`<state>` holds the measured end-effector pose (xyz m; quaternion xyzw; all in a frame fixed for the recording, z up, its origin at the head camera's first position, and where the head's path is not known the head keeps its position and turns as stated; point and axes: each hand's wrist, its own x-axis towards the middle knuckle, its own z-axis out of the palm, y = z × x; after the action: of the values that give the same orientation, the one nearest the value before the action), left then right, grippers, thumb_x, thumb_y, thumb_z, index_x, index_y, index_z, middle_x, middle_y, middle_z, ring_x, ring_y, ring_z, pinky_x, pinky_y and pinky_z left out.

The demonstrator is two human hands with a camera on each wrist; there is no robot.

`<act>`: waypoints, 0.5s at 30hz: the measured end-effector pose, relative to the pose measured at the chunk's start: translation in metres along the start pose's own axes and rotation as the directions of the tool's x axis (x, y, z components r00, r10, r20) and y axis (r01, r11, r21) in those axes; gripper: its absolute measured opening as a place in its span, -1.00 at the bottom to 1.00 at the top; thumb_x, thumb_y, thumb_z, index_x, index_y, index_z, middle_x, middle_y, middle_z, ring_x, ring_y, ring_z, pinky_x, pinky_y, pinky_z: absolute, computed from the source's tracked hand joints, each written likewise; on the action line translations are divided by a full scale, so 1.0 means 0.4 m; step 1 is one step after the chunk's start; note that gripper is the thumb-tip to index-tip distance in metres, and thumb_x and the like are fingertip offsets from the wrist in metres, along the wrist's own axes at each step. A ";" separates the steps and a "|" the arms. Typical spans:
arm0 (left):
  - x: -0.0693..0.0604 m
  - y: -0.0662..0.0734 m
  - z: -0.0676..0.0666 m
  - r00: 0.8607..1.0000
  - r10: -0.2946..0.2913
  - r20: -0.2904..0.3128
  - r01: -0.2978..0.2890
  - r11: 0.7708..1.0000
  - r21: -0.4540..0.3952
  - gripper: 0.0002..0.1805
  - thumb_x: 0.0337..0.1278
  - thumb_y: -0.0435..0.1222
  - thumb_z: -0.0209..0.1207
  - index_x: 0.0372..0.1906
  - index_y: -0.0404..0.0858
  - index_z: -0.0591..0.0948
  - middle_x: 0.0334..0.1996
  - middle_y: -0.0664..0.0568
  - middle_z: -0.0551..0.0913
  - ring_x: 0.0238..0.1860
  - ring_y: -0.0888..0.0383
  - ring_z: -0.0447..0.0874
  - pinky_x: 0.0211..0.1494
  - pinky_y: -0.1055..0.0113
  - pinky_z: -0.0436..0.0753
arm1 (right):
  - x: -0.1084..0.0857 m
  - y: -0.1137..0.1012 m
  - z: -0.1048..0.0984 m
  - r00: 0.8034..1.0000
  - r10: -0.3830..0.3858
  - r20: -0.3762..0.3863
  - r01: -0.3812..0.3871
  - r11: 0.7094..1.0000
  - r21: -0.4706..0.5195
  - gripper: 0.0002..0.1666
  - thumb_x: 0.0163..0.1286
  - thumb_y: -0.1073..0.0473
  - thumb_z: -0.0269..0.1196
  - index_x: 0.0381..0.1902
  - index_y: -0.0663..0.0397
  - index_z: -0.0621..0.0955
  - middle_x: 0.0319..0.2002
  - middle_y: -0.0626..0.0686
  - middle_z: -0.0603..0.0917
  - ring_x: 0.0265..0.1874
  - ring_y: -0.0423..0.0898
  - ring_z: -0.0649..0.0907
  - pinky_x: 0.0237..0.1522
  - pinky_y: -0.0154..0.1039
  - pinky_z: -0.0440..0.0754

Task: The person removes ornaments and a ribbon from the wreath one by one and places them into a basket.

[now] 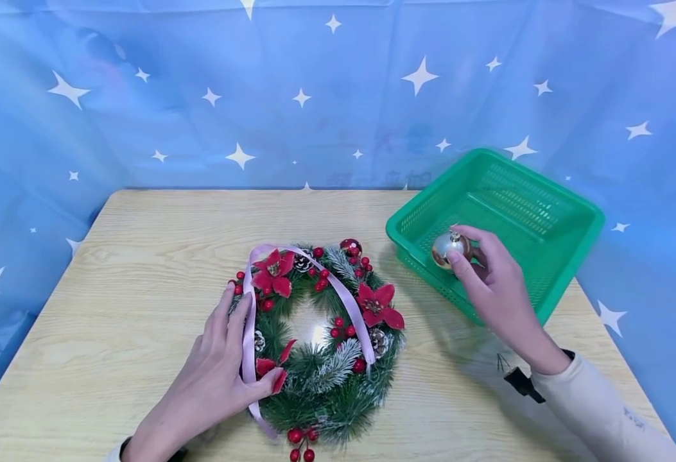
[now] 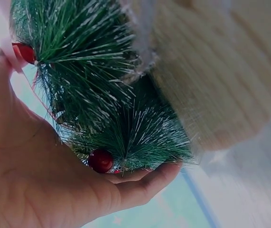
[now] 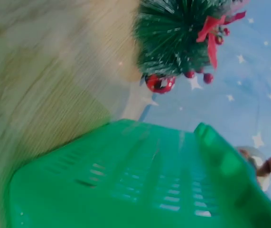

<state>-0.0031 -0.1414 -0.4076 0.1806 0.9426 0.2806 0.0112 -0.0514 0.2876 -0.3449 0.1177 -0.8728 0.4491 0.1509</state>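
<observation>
A green wreath with red flowers, berries and pinecones lies on the table, a pale pink ribbon draped over it. My left hand grips the wreath's left side, thumb over the ribbon near a red petal; the left wrist view shows its fingers curled round the needles. Over the near left rim of a green basket, my right hand pinches a shiny silver and gold bauble between thumb and fingers. In the right wrist view the basket's wall partly hides the bauble.
A red bauble sits at the wreath's far edge. Red berries stick out at its near side. Behind the wooden table hangs a blue cloth with white stars. A black strap end hangs by the right sleeve.
</observation>
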 end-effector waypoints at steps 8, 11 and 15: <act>-0.004 0.000 0.000 1.000 0.014 -0.018 -0.014 1.000 0.008 0.40 0.13 0.20 0.53 0.82 -0.16 -0.11 0.78 -0.19 -0.29 0.62 -0.50 0.05 0.28 -0.57 0.40 | 0.012 0.020 -0.024 0.997 0.073 0.017 -0.073 0.997 -0.041 -0.49 0.75 0.17 0.18 0.56 0.00 0.50 0.32 0.07 0.55 0.28 -0.16 0.66 0.08 -0.54 0.59; -0.004 -0.001 0.001 0.999 0.024 -0.028 -0.024 1.000 0.015 0.40 0.12 0.19 0.53 0.81 -0.17 -0.10 0.78 -0.20 -0.27 0.61 -0.50 0.07 0.25 -0.57 0.43 | 0.020 0.029 -0.033 0.994 0.095 0.053 -0.091 0.993 -0.071 -0.47 0.76 0.12 0.17 0.59 0.04 0.48 0.34 0.13 0.53 0.29 0.09 0.66 0.08 -0.57 0.56; -0.003 -0.001 0.002 0.999 0.031 -0.031 -0.030 0.999 0.020 0.39 0.11 0.18 0.54 0.81 -0.18 -0.09 0.78 -0.20 -0.27 0.61 -0.48 0.07 0.22 -0.57 0.45 | 0.027 0.043 -0.044 0.987 0.122 0.106 -0.108 0.987 -0.122 -0.44 0.77 0.09 0.16 0.59 0.11 0.46 0.33 0.21 0.53 0.21 0.20 0.65 0.00 -0.59 0.53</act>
<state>-0.0019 -0.1418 -0.4087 0.1907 0.9425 0.2743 -0.0095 -0.0646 0.3111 -0.3442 0.0833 -0.9099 0.3982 0.0818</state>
